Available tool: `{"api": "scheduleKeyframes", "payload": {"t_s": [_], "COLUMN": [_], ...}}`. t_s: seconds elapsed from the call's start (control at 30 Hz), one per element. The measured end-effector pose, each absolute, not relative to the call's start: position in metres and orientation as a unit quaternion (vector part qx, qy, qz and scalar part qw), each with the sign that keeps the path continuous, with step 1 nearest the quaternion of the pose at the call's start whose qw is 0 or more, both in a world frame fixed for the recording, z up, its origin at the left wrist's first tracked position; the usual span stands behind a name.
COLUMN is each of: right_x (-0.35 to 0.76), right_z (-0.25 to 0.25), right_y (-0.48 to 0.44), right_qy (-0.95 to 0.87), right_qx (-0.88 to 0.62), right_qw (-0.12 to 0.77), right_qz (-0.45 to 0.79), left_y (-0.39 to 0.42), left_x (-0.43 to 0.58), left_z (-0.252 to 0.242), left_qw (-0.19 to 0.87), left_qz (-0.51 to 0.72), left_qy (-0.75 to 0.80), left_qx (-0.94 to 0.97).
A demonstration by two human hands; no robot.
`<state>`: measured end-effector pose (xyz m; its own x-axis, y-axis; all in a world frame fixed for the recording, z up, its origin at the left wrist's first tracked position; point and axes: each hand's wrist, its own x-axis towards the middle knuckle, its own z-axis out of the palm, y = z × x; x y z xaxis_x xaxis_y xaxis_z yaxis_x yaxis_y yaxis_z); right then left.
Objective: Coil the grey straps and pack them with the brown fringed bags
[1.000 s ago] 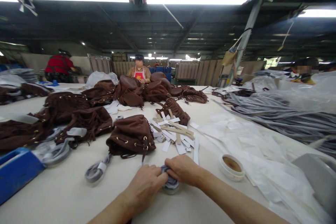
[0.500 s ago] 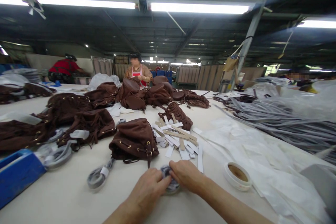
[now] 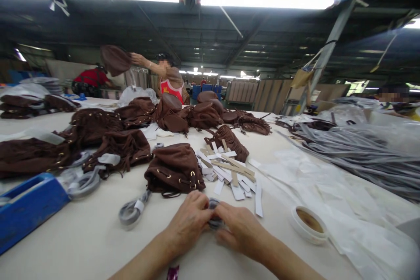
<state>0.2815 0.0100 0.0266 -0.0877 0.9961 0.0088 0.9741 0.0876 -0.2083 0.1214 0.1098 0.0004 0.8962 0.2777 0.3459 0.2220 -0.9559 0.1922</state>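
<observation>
Between my hands, low in the middle of the view, is a small coiled grey strap (image 3: 215, 213). My left hand (image 3: 188, 218) has its fingers closed on the coil's left side. On the other side my right hand (image 3: 241, 229) grips it too, its lower fingers smeared by motion. Much of the coil is hidden by my fingers. Just beyond them stands a brown drawstring bag (image 3: 175, 168) with gold eyelets. To the left lies a second coiled strap (image 3: 129, 214) with a white band around it.
White and tan paper strips (image 3: 231, 173) lie heaped beyond my right hand. A roll of tape (image 3: 310, 224) is at the right, by white sheets (image 3: 357, 210). Left is a blue tape dispenser (image 3: 33, 210). More brown bags (image 3: 95, 129) and grey straps (image 3: 354, 153) cover the table. A co-worker (image 3: 172, 83) stands opposite.
My hands have closed in around the coil, covering more of it. Across the table the co-worker now holds a brown bag out to the left. The view has shifted slightly.
</observation>
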Motion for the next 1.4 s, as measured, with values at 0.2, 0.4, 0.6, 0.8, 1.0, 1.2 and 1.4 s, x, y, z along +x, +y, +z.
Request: {"api": "scheduleKeyframes", "payload": {"t_s": [0.2,0.4,0.6,0.8,1.0,1.2,1.4], "right_x": [0.275,0.274,0.248,0.236,0.213,0.204,0.204], "right_z": [0.015,0.030,0.026,0.005,0.012,0.004,0.000], "right_y": [0.020,0.011,0.004,0.012,0.007,0.012,0.020], "right_qy": [-0.718,-0.619,-0.516,-0.476,-0.514,-0.566,-0.599], "right_qx": [-0.683,-0.645,-0.544,-0.527,-0.557,-0.630,-0.637], "right_qw": [0.089,0.327,0.509,0.572,0.542,0.514,0.482], "right_qz": [0.100,0.305,0.423,0.410,0.363,0.137,0.049], "left_y": [0.114,0.112,0.086,0.075,0.072,0.080,0.092], "left_x": [0.112,0.085,0.061,0.064,0.084,0.082,0.084], "left_z": [0.002,0.037,0.055,0.032,0.005,-0.001,-0.012], "left_qw": [0.090,0.239,0.390,0.458,0.555,0.518,0.573], "left_qz": [0.210,0.280,0.304,0.380,0.334,0.389,0.395], "left_qy": [0.101,0.229,0.361,0.345,0.306,0.306,0.304], "left_qx": [0.968,0.901,0.791,0.726,0.698,0.697,0.651]}}
